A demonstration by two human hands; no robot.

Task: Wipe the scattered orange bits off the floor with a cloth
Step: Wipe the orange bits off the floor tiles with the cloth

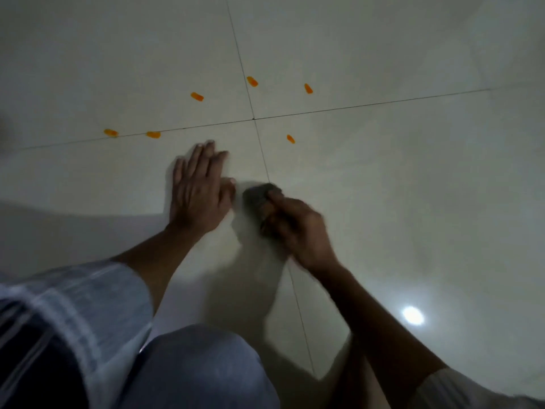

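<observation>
While the left hand (200,190) lies flat and spread on the floor (383,187), the right hand (298,228) is clenched round a dark cloth (261,194) just beside it. Six orange bits (290,139) lie scattered beyond both hands near the crossing tile seams, nothing between. A knee (194,367) fills the lower edge. Motion blur smears the cloth.

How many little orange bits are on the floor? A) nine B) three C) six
C: six orange bits show on the tiles, at and, all lying beyond the hands.
</observation>
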